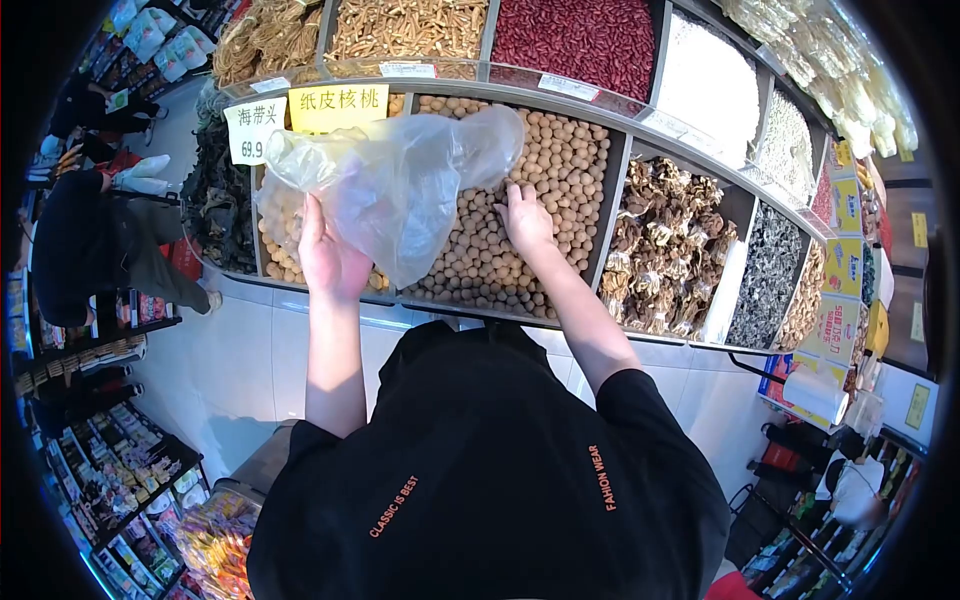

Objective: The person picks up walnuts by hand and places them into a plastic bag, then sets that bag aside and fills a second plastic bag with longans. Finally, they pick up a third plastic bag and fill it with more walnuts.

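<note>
Left hand (328, 258): raised, clenched on the lower edge of a clear plastic bag (400, 185). The bag is bunched and hangs over the front left part of the nut bin. I can't make out anything inside it.

Right hand (525, 222): palm down, fingers spread flat on the nuts, not clenched. I see nothing gripped in it. It sits just right of the bag, near it, but I can't tell if they touch.

Under both hands is the middle bin (612, 195), filled to the rim with round tan walnuts (570, 160). A yellow sign (338, 108) stands at its back left corner, with a white price tag (254, 130) just beside it reading 69.9.

Neighbouring bins, same row:
- left: dark kelp (215, 200), heaped
- right: brown dried mushrooms (665, 240)
- next right: dark grey flakes (765, 275), too small to identify

Upper row, behind:
- tan sticks (405, 28)
- red beans (575, 35), directly above the walnuts
- white grains (705, 80)

All the bins are open-topped and split by grey dividers, and the whole rack is tilted toward me.

Further out, another person in dark clothes (90, 250) stands at the left edge, well apart from my hands. Shelves of packaged goods (120, 470) are at lower left.
</note>
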`<state>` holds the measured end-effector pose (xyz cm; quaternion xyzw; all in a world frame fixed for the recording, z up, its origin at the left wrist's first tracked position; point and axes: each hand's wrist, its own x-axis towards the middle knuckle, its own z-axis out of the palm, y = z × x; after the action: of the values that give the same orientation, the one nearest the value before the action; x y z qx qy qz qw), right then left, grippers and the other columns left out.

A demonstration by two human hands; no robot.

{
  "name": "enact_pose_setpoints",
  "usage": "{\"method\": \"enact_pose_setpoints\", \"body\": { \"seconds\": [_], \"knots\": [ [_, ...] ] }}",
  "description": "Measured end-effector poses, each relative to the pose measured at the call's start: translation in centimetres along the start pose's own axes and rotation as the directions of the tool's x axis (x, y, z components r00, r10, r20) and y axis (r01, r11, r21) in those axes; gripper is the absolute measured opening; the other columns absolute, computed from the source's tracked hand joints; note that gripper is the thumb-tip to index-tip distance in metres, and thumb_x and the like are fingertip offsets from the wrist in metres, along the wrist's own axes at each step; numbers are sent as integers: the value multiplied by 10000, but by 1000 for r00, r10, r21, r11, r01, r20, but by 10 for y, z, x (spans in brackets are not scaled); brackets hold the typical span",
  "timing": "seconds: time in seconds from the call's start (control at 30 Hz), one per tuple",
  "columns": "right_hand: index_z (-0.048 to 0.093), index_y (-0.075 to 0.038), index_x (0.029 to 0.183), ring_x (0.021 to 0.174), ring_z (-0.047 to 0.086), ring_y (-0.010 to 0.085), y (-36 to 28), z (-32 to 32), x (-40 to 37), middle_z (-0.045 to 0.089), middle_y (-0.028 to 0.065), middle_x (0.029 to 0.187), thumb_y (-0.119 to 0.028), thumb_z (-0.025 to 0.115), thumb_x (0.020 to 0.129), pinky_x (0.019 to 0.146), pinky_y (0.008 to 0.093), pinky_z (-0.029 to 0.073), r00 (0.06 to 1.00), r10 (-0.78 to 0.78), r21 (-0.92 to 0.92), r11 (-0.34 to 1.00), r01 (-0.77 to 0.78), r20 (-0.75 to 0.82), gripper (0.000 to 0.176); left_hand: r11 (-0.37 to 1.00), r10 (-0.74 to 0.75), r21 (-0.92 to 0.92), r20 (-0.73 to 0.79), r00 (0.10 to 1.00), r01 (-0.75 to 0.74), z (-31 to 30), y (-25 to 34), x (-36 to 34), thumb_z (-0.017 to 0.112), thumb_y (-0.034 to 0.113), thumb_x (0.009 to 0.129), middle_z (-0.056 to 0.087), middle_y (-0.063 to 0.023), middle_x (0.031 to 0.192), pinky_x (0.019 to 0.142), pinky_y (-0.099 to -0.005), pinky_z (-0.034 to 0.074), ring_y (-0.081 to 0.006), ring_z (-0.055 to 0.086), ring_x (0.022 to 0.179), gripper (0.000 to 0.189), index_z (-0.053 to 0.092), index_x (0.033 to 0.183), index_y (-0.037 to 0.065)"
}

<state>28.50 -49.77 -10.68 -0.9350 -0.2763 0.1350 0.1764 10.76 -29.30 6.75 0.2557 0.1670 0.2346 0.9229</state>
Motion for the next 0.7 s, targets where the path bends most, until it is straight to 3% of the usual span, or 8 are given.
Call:
{"method": "enact_pose_setpoints", "body": {
  "seconds": [0.2,0.27,0.33,0.4,0.5,0.6,0.67,0.7],
  "knots": [
    [528,-33,1225,1112,573,332,13,-10,-17,540,168,1209,-380,567,970,891,444,504,989,16,94,996,-2,-148,432,993,-83,-61,188,979,96,-21,-8,-7,295,429,1057,452,-129,1462,1116,-535,334,-335,420,1350,561,341,1485,68],
    [453,-15,1341,1155,553,314,15,-15,-27,523,164,1295,-570,405,1002,923,452,483,991,37,886,446,-129,126,652,918,-140,-307,343,929,252,-16,-19,-10,271,403,1067,450,-136,1462,1128,-526,323,-328,426,1345,541,336,1487,67],
    [230,-39,1486,1284,456,369,7,-37,-56,444,208,1400,-837,184,863,961,545,455,888,-199,884,-142,-445,415,1014,899,-201,-324,292,935,295,-16,-29,-14,266,393,1071,458,-133,1452,1127,-514,332,-317,438,1336,533,336,1485,65],
    [215,-51,1490,1271,480,378,-5,-54,-79,427,193,1420,-789,330,878,924,515,503,903,-350,808,-440,-392,248,965,878,-265,-344,235,935,334,-15,-38,-14,260,383,1075,467,-130,1443,1126,-503,341,-305,449,1327,524,335,1484,64],
    [287,-40,1458,1230,535,336,-6,-57,-85,469,169,1391,-624,560,903,866,435,553,919,-391,865,-478,-151,-56,850,934,-286,-164,194,939,318,-13,-54,-13,325,336,1076,507,-109,1399,1091,-464,403,-274,495,1288,458,389,1432,54],
    [373,-21,1403,1127,610,266,5,-60,-77,530,133,1335,-388,732,875,824,353,570,984,-86,805,-567,-178,157,737,931,-13,360,-130,991,60,-35,-80,-14,352,243,1075,552,-95,1329,1043,-394,436,-236,546,1217,364,448,1353,28],
    [496,3,1303,1070,636,206,13,-66,-82,601,117,1245,-236,710,906,834,325,559,992,-21,831,-543,-117,126,510,647,303,736,-7,953,-201,-62,-97,-10,382,166,1065,589,-71,1157,924,-303,471,-146,577,1047,241,481,1228,20],
    [540,-1,1263,1028,647,192,27,-61,-82,631,103,1186,-189,679,924,836,311,555,1000,12,960,-278,-22,27,412,649,306,733,-6,952,-204,-71,-100,-8,382,166,1065,589,-71,1157,924,-303,471,-146,577,1047,241,481,1228,20]
  ]
}}
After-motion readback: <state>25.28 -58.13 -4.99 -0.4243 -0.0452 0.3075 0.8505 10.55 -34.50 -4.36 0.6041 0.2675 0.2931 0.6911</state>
